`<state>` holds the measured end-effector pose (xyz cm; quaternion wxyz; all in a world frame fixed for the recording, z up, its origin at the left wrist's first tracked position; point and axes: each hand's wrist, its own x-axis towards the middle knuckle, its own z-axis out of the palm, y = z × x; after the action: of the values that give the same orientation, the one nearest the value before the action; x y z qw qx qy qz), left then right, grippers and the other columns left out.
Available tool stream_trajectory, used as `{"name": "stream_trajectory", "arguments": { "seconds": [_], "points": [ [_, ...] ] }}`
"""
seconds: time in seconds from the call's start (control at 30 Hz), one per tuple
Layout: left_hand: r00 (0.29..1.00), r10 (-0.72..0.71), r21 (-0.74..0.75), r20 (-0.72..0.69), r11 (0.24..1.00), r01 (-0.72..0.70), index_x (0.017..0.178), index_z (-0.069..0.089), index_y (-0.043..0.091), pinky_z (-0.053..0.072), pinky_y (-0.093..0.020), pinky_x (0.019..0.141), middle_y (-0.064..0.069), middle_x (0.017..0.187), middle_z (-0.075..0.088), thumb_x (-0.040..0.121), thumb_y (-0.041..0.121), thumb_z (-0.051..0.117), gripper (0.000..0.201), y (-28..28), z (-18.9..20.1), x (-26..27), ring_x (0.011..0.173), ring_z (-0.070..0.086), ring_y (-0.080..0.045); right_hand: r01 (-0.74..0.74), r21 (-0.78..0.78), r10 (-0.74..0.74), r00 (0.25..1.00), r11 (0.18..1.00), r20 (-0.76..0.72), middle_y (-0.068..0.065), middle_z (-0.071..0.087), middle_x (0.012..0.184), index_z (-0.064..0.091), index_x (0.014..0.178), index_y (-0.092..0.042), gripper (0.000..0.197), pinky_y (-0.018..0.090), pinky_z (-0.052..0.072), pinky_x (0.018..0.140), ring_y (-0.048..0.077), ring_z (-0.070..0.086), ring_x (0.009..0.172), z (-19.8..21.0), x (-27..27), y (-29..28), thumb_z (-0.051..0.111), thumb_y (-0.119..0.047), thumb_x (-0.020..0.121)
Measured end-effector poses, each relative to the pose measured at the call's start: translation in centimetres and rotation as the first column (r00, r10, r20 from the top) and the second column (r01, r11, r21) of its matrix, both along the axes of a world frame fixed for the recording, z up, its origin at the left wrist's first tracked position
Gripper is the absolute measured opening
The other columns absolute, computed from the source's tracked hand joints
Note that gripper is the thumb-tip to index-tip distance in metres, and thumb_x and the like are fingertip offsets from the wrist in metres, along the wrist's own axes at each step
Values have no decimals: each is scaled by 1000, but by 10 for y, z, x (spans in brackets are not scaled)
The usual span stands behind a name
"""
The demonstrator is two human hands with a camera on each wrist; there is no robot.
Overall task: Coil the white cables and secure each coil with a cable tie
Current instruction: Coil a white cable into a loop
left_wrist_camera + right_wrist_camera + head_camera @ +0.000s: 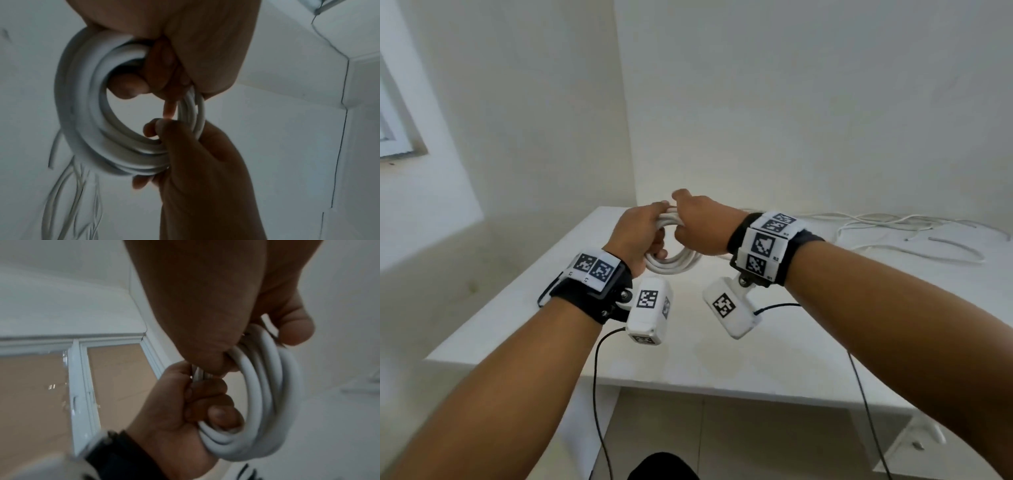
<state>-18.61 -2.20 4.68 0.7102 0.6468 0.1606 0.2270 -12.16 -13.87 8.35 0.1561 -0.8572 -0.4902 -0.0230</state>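
A coil of thick white cable (671, 265) hangs just above the white table (722, 363), held by both hands. My left hand (642, 236) grips the coil's upper left part, fingers curled through the loop. My right hand (698, 224) grips the top of the coil right beside it, knuckles up. In the left wrist view the coil (82, 116) shows several turns, with the left fingers (127, 87) inside the ring and the right hand (195, 162) clasping the strands below. From the right wrist the coil (267, 402) curves between both fists. No cable tie can be made out.
Loose white cables (893, 233) sprawl over the back right of the table, and they also trail under the coil (61, 194). White walls close off the back and left. Black sensor leads (595, 394) hang from my wrists over the table's front edge.
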Motion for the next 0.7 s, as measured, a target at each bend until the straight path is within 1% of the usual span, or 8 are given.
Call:
{"name": "stream_trajectory", "arguments": {
  "seconds": [0.07,0.13,0.27,0.37,0.43,0.5,0.57,0.7],
  "points": [
    [995,104,38,5,994,-105,57,54,17,31,-25,43,0,43,34,93,26,56,37,17,-3,-10,39,27,-16,-18,-19,18,1000,1000,-17,8,58,98,44,117,-3,25,26,39,56,22,56,79,-4,-7,17,48,-15,96],
    [982,188,72,-9,980,-187,53,55,17,33,-26,44,0,42,35,89,29,60,38,31,-7,-22,39,29,-18,-49,-40,49,999,998,5,6,54,95,48,113,-4,19,23,35,53,22,53,80,-8,-16,35,47,-15,97],
    [961,271,96,-54,959,-265,42,53,22,33,-26,45,-2,42,36,82,34,69,45,56,-19,-44,39,31,-20,-134,-70,134,991,989,-5,0,53,81,54,110,-5,20,24,39,56,17,54,70,-20,-31,72,51,-20,98],
    [941,335,67,-52,941,-331,57,60,18,32,-28,48,-6,48,41,75,34,72,27,77,-22,-60,41,35,-22,-199,-21,188,950,980,-248,2,66,88,54,111,-11,55,27,49,60,14,62,71,-25,-29,82,66,-58,85],
    [908,414,44,-67,910,-412,62,60,17,33,-29,48,-5,49,37,71,36,72,24,93,-22,-71,43,32,-21,-170,-28,143,899,985,-413,0,71,98,55,117,-15,66,25,52,62,10,67,77,-29,-24,80,65,-68,79],
    [879,472,4,-70,881,-473,65,61,15,33,-27,46,-4,48,34,73,34,71,23,108,-22,-80,42,29,-20,-181,-88,127,895,980,-427,-5,74,94,69,105,-14,56,25,53,64,9,68,76,-41,-20,83,67,-64,81],
    [871,488,-37,-65,871,-490,68,62,15,32,-26,46,-3,48,33,77,31,70,21,118,-23,-85,40,26,-18,-178,-166,102,916,970,-387,-6,72,74,74,87,-11,45,27,54,64,13,63,63,-57,-24,94,72,-55,82],
    [865,498,-43,-63,864,-501,70,61,14,32,-26,47,-4,46,29,80,30,68,20,124,-26,-87,40,22,-18,-129,-231,67,964,964,-257,-7,63,55,61,62,-14,39,23,45,54,7,58,50,-81,-45,120,78,-45,80]
  ]
}}
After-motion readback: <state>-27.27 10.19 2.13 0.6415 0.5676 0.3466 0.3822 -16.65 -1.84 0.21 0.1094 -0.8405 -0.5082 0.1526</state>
